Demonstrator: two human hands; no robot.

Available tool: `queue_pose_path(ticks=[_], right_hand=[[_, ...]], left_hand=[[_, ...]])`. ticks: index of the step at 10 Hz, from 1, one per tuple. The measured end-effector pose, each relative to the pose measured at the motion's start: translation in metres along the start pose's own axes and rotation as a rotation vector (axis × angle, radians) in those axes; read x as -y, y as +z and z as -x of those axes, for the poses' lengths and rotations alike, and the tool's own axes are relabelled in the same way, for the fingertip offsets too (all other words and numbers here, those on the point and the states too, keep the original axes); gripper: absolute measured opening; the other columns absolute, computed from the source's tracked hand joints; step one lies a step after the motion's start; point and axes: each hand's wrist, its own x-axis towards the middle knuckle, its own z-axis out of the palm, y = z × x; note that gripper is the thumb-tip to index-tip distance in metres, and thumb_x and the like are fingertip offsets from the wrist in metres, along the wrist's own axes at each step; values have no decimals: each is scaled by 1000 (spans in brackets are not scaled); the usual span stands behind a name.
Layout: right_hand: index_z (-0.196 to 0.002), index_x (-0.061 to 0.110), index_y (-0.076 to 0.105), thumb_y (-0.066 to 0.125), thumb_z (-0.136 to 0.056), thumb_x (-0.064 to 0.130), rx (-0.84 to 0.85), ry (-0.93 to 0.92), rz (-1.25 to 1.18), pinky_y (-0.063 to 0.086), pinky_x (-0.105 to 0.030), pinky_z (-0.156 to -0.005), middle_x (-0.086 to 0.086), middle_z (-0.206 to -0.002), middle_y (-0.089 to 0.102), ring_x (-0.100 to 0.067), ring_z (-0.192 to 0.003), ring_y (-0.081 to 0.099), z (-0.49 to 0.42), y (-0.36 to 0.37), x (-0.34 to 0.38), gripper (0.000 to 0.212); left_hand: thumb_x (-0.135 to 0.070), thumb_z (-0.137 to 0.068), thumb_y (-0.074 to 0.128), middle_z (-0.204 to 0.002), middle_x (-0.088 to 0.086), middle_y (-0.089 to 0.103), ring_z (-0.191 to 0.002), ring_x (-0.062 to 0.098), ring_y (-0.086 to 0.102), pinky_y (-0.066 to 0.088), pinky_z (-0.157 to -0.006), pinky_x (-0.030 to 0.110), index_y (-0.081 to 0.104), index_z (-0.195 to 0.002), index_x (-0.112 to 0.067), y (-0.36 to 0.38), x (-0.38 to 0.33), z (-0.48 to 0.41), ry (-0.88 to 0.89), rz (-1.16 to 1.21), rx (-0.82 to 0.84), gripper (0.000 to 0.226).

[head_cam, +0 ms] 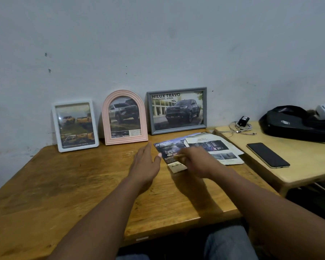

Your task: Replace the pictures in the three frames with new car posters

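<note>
Three frames (106,117) against wall; left hand (146,164) flat, right hand (197,162) over leaflets (214,147).

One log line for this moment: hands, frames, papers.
left hand: open, beside papers | right hand: over papers, grip unclear | white frame, pink frame, grey frame: against wall, car pictures inside

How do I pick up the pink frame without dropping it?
Hold the pink frame by its two straight side edges, low down, coming from the front. Its top is rounded and leans on the wall, so fingers would probably slip or not fit behind it. Both sides have gaps beside them.
</note>
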Motion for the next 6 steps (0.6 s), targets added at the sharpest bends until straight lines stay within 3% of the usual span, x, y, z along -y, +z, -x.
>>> queue_pose_path(ticks=[1, 2, 3, 5, 6], right_hand=[[-115, 25, 66, 53, -101, 23, -33, 66, 47, 52, -40, -82, -2, -111, 67, -21, -100, 60, 13, -27, -29, 19], [-118, 27, 66, 53, -100, 26, -34, 159, 72, 55, -43, -86, -1, -114, 69, -20, -100, 62, 36, -44, -59, 22], [-123, 26, 66, 52, -101, 25, -5, 224, 102, 54, -38, -86, -2, -119, 68, -18, -100, 60, 61, -54, -81, 26], [-133, 32, 59, 52, -98, 28, 173, 304, 178, 55, -37, -90, 0, -125, 63, -18, -108, 59, 92, -41, -86, 36], [-129, 27, 63, 56, -96, 36, 136, 288, 162, 54, -34, -88, 1, -122, 65, -16, -104, 59, 88, -42, -82, 35]], left_hand=[[-47, -104, 45, -166, 2, 25, -151, 28, 23, 29, -120, 51, 18, -162, -24, 15, -26, -9, 69, -2, 45, 68], [-47, -106, 43, -169, 2, 17, -155, 25, 14, 20, -124, 46, 15, -163, -22, 39, -58, -11, 128, -2, 129, 69], [-48, -106, 42, -170, 1, 14, -156, 25, 9, 18, -125, 50, 11, -163, -26, 64, -86, -1, 167, -10, 193, 70], [-50, -106, 40, -171, -2, 7, -157, 24, 5, 16, -124, 49, 3, -162, -35, 91, -100, 21, 225, -53, 296, 70], [-51, -105, 39, -171, 0, 8, -157, 24, 4, 16, -124, 48, 2, -162, -34, 88, -95, 19, 250, -109, 282, 70]])
